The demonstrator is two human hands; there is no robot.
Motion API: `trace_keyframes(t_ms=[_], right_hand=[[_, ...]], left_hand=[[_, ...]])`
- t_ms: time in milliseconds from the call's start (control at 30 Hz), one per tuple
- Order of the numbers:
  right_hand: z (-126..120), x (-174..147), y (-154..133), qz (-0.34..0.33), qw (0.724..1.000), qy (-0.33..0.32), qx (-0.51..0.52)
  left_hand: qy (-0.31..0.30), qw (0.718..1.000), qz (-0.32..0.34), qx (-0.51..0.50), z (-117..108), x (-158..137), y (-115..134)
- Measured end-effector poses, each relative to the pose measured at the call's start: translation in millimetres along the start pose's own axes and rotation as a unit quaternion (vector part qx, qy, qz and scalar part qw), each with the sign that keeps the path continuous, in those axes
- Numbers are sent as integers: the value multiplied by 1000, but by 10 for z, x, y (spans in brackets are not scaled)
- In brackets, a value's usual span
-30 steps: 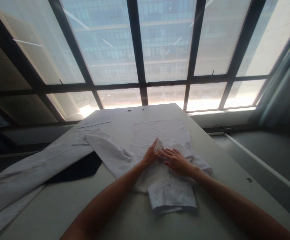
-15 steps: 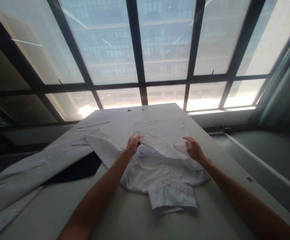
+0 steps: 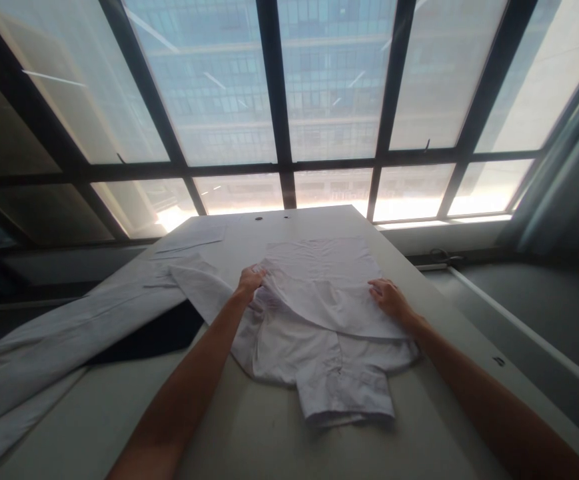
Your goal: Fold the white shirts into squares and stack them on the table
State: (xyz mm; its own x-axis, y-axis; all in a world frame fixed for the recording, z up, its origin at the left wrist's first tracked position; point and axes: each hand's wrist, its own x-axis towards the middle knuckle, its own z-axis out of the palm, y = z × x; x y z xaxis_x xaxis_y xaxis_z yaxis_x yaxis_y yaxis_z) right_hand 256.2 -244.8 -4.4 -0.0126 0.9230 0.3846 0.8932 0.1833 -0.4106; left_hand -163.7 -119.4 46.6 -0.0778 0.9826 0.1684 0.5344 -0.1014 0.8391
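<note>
A white garment (image 3: pixel 314 353) lies spread over the white table, wrinkled, with a short sleeve-like piece (image 3: pixel 346 397) pointing toward me. A loose flap of white cloth (image 3: pixel 339 307) lies across its far part. My left hand (image 3: pixel 252 280) is closed on the left edge of this flap, pinching it between thumb and fingers. On the right side, my right hand (image 3: pixel 392 300) rests on the flap with its fingers stretched out and slightly bent. Its palm and the underside of its fingers are hidden.
More white cloth (image 3: pixel 69 333) runs along the table's left side, beside a dark navy piece (image 3: pixel 149 333). A flat white sheet (image 3: pixel 194 237) lies at the back left of the table (image 3: pixel 319 219). Large windows (image 3: pixel 334 80) stand beyond; a curtain (image 3: pixel 564 173) hangs at right.
My left hand has moved left and slightly away with the flap's edge. My right hand has shifted a little right and down onto the cloth. The flap is spread wider and flatter.
</note>
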Motion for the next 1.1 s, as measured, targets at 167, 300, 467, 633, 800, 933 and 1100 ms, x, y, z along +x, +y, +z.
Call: trace_keyframes(t_ms=[167, 300, 467, 633, 800, 933, 1100], right_hand=[[-4, 34, 38, 6, 1000, 1, -30], [-26, 42, 60, -1, 999, -21, -42], [-77, 88, 54, 29, 999, -14, -38], [-160, 183, 32, 48, 999, 5, -20], [-159, 222, 96, 67, 996, 53, -3], [-111, 210, 214, 99, 992, 75, -29], [-87, 177, 383, 104, 993, 40, -46]], left_hand=[[-6, 997, 10, 81, -237, 88, -22], [-27, 985, 88, 149, -299, 73, -15], [-81, 957, 180, 213, -224, 38, -39], [-53, 959, 172, 221, -252, 69, -19], [27, 971, 153, 180, -319, 115, 20], [29, 975, 140, 172, -295, 133, 2], [-32, 970, 152, 187, -223, 133, -102]])
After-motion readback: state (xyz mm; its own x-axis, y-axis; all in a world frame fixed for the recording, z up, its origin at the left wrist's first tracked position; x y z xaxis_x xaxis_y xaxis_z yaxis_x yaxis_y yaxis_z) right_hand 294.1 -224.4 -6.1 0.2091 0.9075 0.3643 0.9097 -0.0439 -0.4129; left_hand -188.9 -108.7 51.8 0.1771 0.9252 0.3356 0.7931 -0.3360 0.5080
